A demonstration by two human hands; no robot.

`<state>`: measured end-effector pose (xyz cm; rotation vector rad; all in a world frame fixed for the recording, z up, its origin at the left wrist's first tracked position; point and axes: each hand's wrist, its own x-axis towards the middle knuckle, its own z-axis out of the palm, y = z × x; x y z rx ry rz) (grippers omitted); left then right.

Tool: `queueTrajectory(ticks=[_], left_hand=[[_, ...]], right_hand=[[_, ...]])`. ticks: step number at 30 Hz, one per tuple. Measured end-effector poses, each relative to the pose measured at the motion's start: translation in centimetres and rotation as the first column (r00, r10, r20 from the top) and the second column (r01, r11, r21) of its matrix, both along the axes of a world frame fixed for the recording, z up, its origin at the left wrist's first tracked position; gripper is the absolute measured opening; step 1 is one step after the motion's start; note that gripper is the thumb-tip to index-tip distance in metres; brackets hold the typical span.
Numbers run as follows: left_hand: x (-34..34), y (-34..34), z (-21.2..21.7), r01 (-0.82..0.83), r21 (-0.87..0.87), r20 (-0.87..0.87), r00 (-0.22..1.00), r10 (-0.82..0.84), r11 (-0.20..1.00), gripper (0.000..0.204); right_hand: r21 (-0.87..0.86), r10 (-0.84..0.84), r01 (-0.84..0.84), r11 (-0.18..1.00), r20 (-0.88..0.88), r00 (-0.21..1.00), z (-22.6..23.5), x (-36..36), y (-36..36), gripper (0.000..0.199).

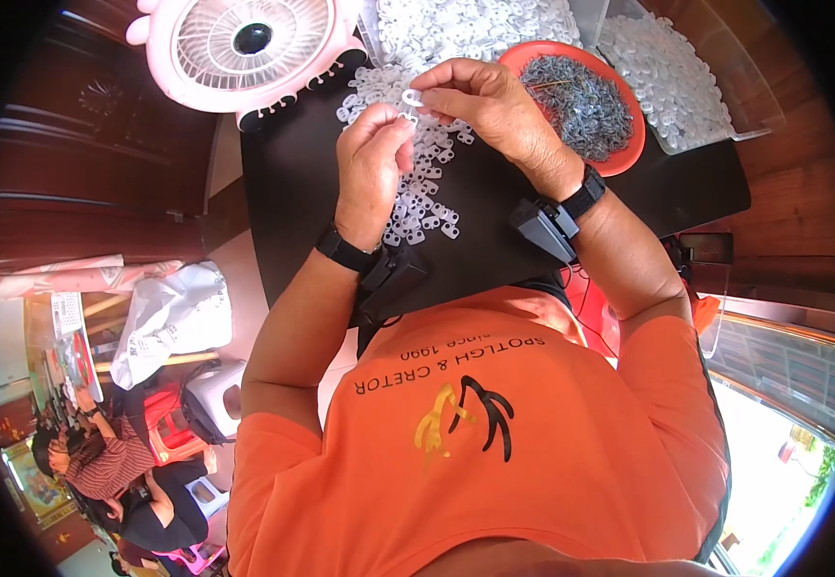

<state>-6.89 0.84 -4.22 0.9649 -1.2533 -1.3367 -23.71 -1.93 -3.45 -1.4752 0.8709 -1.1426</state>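
Note:
Above the dark table, my two hands meet over a heap of small white plastic pieces (420, 204), each with holes. Between thumb and fingertips, my right hand (494, 108) pinches a small white plastic piece with an oval opening (413, 97). Just below and to its left, my left hand (367, 165) is closed in a pinch; a bit of white plastic shows at its fingertips, partly hidden by the thumb. The pieces in the two hands are very close, and I cannot tell whether they touch. To the right of my right hand, an orange-red bowl (636, 144) holds many small grey, thin parts (576, 106).
A pink fan (252, 38) stands at the far left of the table (312, 212). Clear bins with white pieces (475, 24) (668, 82) stand at the back. Each wrist wears a black strap with a device (544, 229). At lower left, people (114, 471) sit near stools.

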Motion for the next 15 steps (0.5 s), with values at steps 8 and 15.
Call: queueTrajectory(ticks=[8,15], left_hand=[[-0.08,0.13,0.14,-0.007,-0.013,0.016,1.0,0.007,1.0,0.013],[-0.17,0.25,0.2,0.001,-0.027,-0.01,1.0,-0.001,1.0,0.013]], right_hand=[[0.226,0.063,-0.097,0.969,0.154,0.986,0.18,-0.33,-0.23,0.022],[0.297,0.1,-0.173,0.939,0.247,0.964,-0.33,-0.56,-0.67,0.025]])
